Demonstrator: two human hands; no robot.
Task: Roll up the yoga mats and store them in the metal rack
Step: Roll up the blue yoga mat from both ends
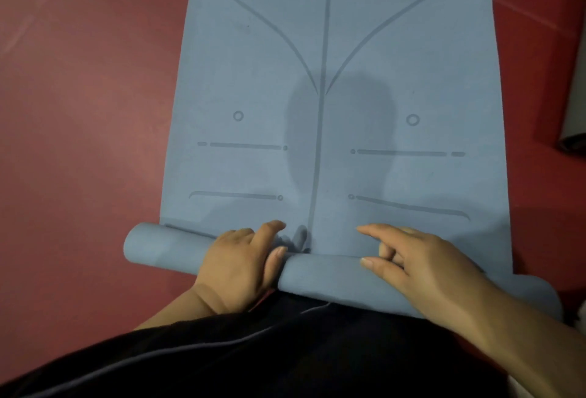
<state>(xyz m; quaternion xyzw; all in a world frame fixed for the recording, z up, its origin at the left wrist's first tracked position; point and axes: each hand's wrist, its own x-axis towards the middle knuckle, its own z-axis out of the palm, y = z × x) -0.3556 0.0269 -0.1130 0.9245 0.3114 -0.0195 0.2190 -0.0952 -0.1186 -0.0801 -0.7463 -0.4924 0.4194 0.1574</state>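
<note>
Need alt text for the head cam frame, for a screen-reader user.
A left hand grips and a right hand rests on the roll begun at the near end of a blue yoga mat. The rest lies flat ahead on a red floor. The roll sits skewed, its left end past the mat's edge.

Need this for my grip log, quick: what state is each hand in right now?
Left hand: fingers curled round the rolled end of the blue yoga mat, gripping it.
Right hand: open, loose fingers pressing on the same roll.
</note>
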